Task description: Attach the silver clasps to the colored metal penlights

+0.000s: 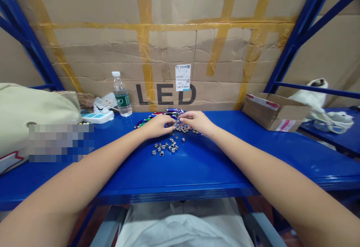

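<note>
My left hand (158, 126) and my right hand (199, 122) meet over the blue table, fingers pinched together. Between their fingertips is a small thin shiny piece (176, 123); its exact kind is too small to make out. Just behind the hands lies a pile of colourful pen-like sticks (152, 117), partly covered by my fingers. Small round metal pieces (184, 128) are scattered under and beside my right hand. Nearer to me lies a loose group of silvery metal fittings (163, 147), several of them ring-shaped or clip-like.
A water bottle (122, 96) stands at the back left, beside a white power strip (98, 117). At the left is a pale bag (39, 108). An open cardboard box (270, 111) sits at the right. A large taped cardboard sheet (112, 52) rises behind, between blue posts (295, 44).
</note>
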Demonstrator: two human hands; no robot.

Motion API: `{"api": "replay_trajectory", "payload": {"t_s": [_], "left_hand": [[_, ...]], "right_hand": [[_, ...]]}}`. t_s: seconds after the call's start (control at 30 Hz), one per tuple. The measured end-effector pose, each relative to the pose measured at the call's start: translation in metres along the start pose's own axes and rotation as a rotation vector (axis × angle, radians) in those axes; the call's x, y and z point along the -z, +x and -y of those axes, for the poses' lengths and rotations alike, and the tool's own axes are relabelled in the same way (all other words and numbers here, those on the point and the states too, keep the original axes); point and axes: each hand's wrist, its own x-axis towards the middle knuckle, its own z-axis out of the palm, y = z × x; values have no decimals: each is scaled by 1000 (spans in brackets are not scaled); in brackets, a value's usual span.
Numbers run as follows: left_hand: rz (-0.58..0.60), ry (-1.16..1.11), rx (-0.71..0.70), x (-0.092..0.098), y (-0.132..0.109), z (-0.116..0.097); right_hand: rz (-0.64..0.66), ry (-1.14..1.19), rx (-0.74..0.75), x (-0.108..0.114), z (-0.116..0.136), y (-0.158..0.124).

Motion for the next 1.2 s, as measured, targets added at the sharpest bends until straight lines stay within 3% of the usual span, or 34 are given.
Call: {"api": "replay_trajectory", "payload": {"t_s": [0.2,0.23,0.33,0.4,0.53,1.0,1.07,1.2], "left_hand": [[-12,14,32,1,1,1],[-17,15,36,1,1,1],[-11,31,44,1,1,2],[5,44,36,1,1,2],[16,61,23,1,2,0],[62,20,-8,3,2,-4],[71,-1,-15,3,2,-4],[35,6,-25,2,1,-4]], "right_hand": [[-88,-491,197,16,11,-3],[-28,-557,198,20,16,-6],[413,-642,80,28,31,-19],[588,-695,21,28,35,-25],[733,-728,-75,23,34,-28],[83,-222,-30,22,17,-7],[49,-122,-9,21,16,-6],[132,-45,53,17,9,-4]]}}
